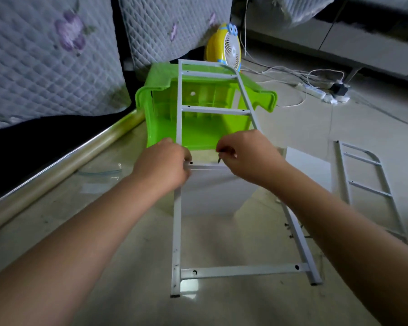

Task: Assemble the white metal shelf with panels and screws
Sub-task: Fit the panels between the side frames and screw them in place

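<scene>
Pale, glossy floor tiles [222,309] fill the foreground, and on them a white ladder-shaped side frame [176,231] is laid, its feet nearest the viewer and its far end propped on a green plastic stool [198,135] that lies tipped on its side. Loose dark screws [289,230] are seen on the floor just beside the frame's right rail. Across the frame's middle a white shelf panel [212,189] is set, its far edge lined up with a crossbar where a dark hole shows. The left hand [165,165] is curled over the left rail and the panel's corner, with the fingers closed on the panel's edge right next to that hole. The right hand [247,154] is held just above the panel's far edge, thumb and forefinger pinched together on a small dark screw [219,159] whose tip points down, slightly clear of the metal. The stool's hollow underside is turned toward the viewer, and nothing is seen inside it. To the right, well apart, a second side frame [368,184] lies flat. Farther back a yellow desk fan [224,47], a white power strip [316,92] with cables, and quilted grey bedding [45,60] are seen.
</scene>
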A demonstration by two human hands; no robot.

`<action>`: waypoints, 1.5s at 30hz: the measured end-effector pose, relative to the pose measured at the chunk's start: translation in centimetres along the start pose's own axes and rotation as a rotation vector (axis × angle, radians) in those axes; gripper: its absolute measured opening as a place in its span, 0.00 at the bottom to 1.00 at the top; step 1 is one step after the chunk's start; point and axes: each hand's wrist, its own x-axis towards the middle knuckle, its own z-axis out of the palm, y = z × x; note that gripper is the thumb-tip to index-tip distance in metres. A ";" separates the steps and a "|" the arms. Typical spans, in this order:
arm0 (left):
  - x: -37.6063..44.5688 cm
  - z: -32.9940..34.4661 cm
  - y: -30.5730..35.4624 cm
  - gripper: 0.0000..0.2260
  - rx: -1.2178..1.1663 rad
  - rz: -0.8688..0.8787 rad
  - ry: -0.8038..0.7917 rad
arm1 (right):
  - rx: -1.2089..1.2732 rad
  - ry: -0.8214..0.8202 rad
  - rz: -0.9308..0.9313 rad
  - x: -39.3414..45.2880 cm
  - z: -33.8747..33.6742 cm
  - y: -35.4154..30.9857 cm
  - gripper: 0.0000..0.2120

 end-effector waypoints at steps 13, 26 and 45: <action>1.4 1.2 0.3 0.08 0.240 0.005 0.042 | 0.106 0.010 0.022 -0.4 -0.2 1.1 0.10; 0.0 1.5 -0.7 0.14 -0.018 0.025 0.099 | 0.264 0.026 -0.115 -0.1 1.3 0.4 0.09; -0.6 1.3 -4.8 0.29 -0.126 0.223 -0.246 | 0.220 0.156 -0.285 1.5 2.2 -1.7 0.09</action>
